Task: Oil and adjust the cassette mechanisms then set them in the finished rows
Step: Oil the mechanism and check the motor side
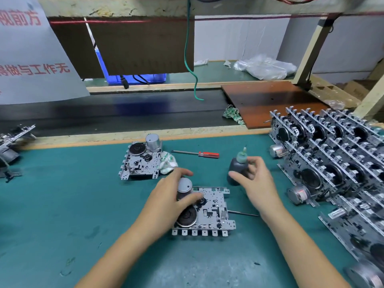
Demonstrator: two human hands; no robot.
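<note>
While the left hand (176, 196) curls over the motor can of the cassette mechanism (207, 210) lying flat on the green mat (62, 204), the right hand (252, 179) has thumb and fingers closing on the dark oil bottle (238, 169), which stands just beyond the chassis; whether they grip it firmly yet I cannot quite tell. That stamped metal frame looks stiff and fairly light, but its edges and tabs are sharp and the small levers and belt look easily bent. I would hold it by the motor or the plate's outer edges, keeping clear of the flywheel. The bottle looks soft and possibly slick with oil. Finished rows (332, 152) stand close by on the right.
</note>
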